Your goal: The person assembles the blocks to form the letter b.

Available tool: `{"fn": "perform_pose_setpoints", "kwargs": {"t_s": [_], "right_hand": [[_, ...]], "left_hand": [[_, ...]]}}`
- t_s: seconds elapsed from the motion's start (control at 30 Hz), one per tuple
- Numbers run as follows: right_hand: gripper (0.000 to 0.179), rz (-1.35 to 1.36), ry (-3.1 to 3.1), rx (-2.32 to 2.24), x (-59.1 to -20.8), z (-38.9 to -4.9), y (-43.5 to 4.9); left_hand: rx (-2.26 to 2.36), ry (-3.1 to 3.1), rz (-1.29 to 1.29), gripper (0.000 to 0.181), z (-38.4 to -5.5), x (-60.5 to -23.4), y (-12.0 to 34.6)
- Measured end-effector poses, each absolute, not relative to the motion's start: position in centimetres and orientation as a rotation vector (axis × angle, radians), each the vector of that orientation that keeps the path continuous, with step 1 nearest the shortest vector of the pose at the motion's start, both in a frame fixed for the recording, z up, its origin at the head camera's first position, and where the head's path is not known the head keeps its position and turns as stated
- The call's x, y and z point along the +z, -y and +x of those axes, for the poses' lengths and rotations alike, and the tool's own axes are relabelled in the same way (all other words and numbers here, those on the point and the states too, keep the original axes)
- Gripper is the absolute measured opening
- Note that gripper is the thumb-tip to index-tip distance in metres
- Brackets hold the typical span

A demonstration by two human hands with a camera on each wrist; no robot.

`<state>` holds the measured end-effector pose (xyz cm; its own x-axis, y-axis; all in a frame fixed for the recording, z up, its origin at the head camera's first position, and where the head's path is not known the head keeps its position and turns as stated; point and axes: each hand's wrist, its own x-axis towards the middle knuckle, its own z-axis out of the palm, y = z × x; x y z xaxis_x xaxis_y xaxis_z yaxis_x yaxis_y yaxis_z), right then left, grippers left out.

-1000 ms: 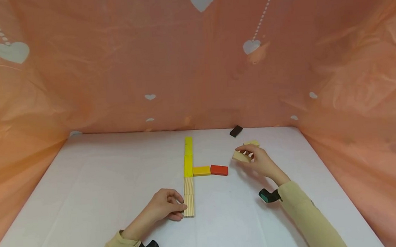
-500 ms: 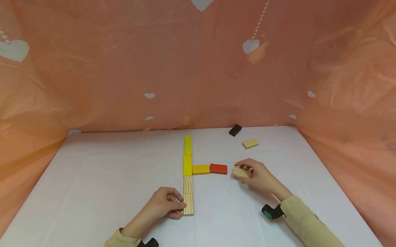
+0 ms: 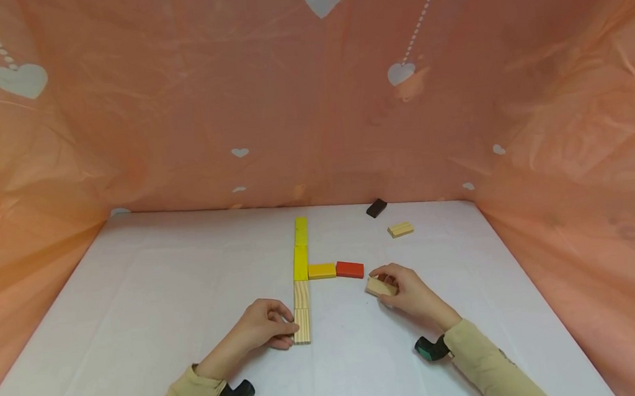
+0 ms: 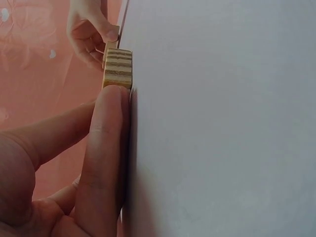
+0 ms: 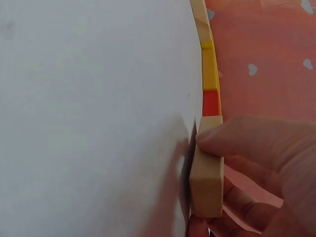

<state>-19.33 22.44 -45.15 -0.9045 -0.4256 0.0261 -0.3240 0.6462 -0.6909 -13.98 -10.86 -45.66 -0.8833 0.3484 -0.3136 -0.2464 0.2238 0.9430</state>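
In the head view, a column of two yellow blocks and two plain wooden blocks lies end to end on the white table. An orange-yellow block extends rightward from its middle, followed by a red block, slightly askew. My left hand rests beside the nearest wooden block, its fingertips touching that block's left edge; nothing is gripped there. Just right of and nearer than the red block, my right hand pinches another plain wooden block between thumb and fingers, with a shadow below it.
Farther back on the right lie a loose plain wooden block and a dark block close to the table's far edge. An orange curtain with white hearts surrounds the table at the back and sides.
My right hand has brought its wooden block nearer and slightly left, down from beside the loose wooden block to close by the red one. The left hand has stayed in place.
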Motion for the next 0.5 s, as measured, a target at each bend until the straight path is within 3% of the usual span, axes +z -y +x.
{"fn": "perform_pose_setpoints", "kwargs": {"t_s": [0.5], "right_hand": [[0.04, -0.572, -2.791, -1.06, -44.9, -19.1, -21.2]], "left_hand": [[1.697, -2.063, 0.078, 0.02, -13.9, -45.6, 10.7]]}}
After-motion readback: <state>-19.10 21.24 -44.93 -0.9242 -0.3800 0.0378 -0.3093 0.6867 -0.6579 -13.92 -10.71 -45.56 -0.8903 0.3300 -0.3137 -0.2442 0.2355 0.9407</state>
